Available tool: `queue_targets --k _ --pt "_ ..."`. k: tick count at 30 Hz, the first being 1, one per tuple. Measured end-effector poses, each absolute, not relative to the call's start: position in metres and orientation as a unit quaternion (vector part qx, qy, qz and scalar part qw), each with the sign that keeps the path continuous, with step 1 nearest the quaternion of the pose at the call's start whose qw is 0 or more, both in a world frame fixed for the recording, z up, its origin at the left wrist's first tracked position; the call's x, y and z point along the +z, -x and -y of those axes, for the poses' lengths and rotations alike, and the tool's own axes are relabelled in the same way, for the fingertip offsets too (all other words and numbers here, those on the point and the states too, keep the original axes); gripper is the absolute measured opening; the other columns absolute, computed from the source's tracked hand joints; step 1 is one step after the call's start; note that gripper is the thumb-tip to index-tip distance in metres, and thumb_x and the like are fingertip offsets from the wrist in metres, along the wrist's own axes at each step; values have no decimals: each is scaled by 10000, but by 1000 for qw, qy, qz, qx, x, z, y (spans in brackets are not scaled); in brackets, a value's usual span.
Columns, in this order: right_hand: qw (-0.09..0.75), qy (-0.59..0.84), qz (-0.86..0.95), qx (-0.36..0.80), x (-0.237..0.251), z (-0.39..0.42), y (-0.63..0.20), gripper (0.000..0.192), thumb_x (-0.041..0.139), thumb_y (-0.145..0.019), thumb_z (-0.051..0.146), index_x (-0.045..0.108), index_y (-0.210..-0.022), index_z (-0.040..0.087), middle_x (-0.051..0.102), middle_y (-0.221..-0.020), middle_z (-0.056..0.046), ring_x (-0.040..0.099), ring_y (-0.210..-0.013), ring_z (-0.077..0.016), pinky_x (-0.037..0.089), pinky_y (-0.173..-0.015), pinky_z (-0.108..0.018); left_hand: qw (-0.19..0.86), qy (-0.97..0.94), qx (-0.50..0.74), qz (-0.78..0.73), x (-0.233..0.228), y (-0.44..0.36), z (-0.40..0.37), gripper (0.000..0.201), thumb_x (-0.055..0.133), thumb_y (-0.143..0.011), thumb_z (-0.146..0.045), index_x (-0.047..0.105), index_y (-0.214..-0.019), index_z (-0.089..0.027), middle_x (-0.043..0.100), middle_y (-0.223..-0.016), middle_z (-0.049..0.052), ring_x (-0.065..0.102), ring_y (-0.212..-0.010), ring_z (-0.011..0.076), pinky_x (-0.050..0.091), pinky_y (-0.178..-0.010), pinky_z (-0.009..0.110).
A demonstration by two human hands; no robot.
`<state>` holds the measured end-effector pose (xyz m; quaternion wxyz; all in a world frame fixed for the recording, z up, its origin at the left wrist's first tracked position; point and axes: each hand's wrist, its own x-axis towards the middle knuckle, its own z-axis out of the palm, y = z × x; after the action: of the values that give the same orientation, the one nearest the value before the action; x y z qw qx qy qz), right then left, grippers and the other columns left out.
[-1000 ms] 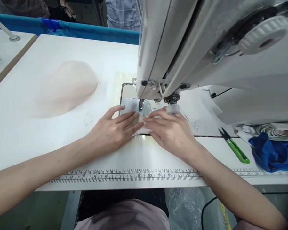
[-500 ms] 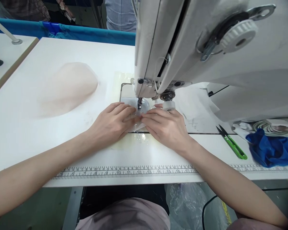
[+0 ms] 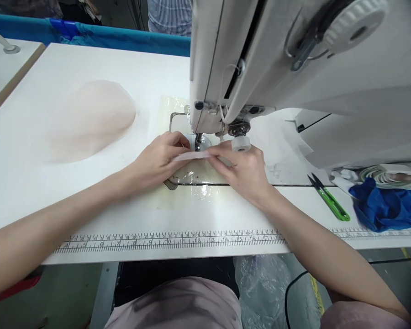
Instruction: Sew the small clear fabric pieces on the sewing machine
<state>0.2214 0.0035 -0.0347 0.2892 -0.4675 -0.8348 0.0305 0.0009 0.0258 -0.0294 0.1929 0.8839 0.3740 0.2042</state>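
A narrow strip of thin white fabric (image 3: 192, 156) is stretched between my two hands, just in front of the presser foot (image 3: 198, 141) of the sewing machine (image 3: 222, 59). My left hand (image 3: 160, 155) pinches its left end, with the fingers curled. At the right end, my right hand (image 3: 241, 167) grips the strip between thumb and fingers, below the machine's white round knob (image 3: 240, 143). The metal needle plate (image 3: 207, 142) shows partly behind the fingers. Whether the strip touches the foot, I cannot tell.
A sheer pale pink fabric piece (image 3: 96, 119) lies on the white table at left. Green thread snips (image 3: 332, 201) and a blue cloth (image 3: 385, 205) lie at right. A printed ruler (image 3: 178, 241) runs along the front edge. Across the blue cloth barrier (image 3: 130, 42), a person in stripes (image 3: 169, 16) is partly visible.
Both hands have lifted slightly and the fingers have turned, so the white strip now shows between them. The table below is more exposed. The whole view has shifted a little.
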Motion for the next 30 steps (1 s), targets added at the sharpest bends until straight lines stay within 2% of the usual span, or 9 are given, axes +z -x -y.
queue_targets --k 3,7,9,13,16,20,25,30 --pt "281 483 829 37 -36 -5 -219 344 467 -997 366 769 -928 216 722 -751 -16 600 -611 -134 456 -654 -283 255 -861 201 -391 -24 2 -33 446 326 -1030 -441 732 -1081 -265 621 -1022 57 592 -954 182 509 -849 329" --pt "275 455 846 34 -33 -2 -219 283 507 -981 317 765 -937 209 724 -721 -6 620 -633 -143 448 -660 -290 238 -889 173 -351 -21 5 -36 473 319 -1026 -478 745 -1061 -275 621 -1024 64 588 -946 188 507 -829 332" --pt "260 426 866 24 -31 1 -220 249 528 -964 265 763 -902 210 752 -779 -4 648 -698 -156 452 -685 -303 168 -921 174 -307 -24 6 -32 437 340 -1030 -437 737 -1101 -269 631 -1024 81 584 -944 202 500 -834 354" --pt "218 383 897 -30 -28 9 -222 232 538 -936 172 748 -851 218 768 -1038 11 677 -951 -191 465 -759 -331 -43 -945 188 -264 -32 4 -10 316 450 -1006 -330 690 -1190 -239 682 -1117 95 583 -1058 268 488 -870 425" --pt "202 362 907 -72 -27 12 -222 255 508 -951 143 737 -869 219 775 -1014 19 673 -1025 -180 467 -839 -335 -141 -942 171 -252 -33 2 6 275 525 -971 -243 656 -1208 -192 686 -1217 82 589 -1135 258 473 -940 425" --pt "202 350 910 -95 -27 13 -222 239 512 -945 118 724 -880 206 781 -968 17 687 -994 -161 471 -899 -323 -178 -942 138 -249 -29 0 14 274 521 -968 -190 628 -1216 -148 690 -1239 90 587 -1209 226 458 -992 403" --pt "222 344 906 -106 -30 11 -222 221 533 -932 98 720 -870 199 781 -954 16 690 -994 -151 490 -897 -309 -182 -939 135 -260 -30 0 11 269 516 -977 -203 597 -1232 -172 705 -1216 77 589 -1245 217 461 -989 397" --pt "228 354 898 -126 -36 4 -223 224 536 -939 108 723 -849 192 783 -921 21 697 -842 -142 512 -866 -316 -170 -938 157 -259 -31 -1 2 240 550 -966 -168 613 -1196 -140 720 -1179 92 621 -1207 245 466 -928 418"
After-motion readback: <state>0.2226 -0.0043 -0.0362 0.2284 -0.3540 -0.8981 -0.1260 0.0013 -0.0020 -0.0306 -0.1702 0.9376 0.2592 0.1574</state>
